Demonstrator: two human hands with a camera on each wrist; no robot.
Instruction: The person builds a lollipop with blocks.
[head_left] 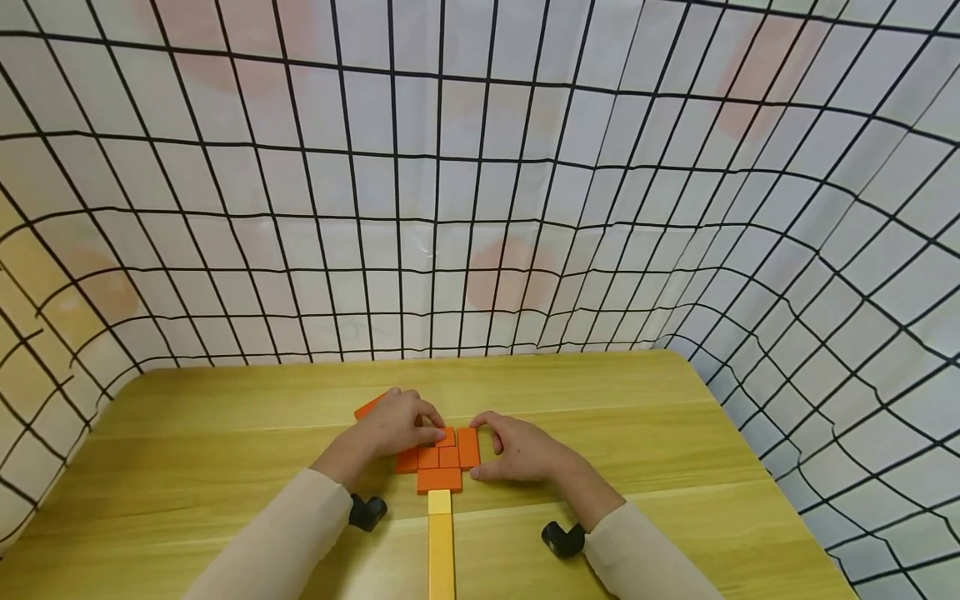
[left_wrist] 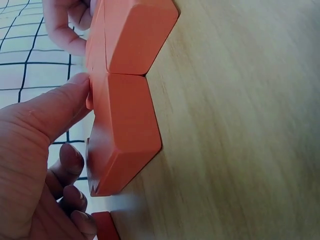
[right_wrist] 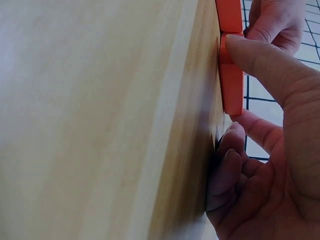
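Observation:
Flat orange blocks (head_left: 439, 479) lie side by side on the wooden table in a compact cluster. At its far end my left hand (head_left: 401, 421) has thumb and index finger around a small orange block (head_left: 449, 434). In the left wrist view the left thumb (left_wrist: 75, 95) touches the blocks' top side, and the other fingers are curled beside them. My right hand (head_left: 525, 450) spans the rightmost orange block (head_left: 468, 448), thumb at its near end and index finger at its far end. The right wrist view shows that block (right_wrist: 231, 87) edge-on, flat on the table.
A yellow strip of blocks (head_left: 441, 550) runs from the cluster toward the table's near edge. Behind the left hand lies a loose orange block (head_left: 369, 407). Black grid netting (head_left: 435, 187) over white sheeting encloses the back and sides of the wooden table (head_left: 645, 417).

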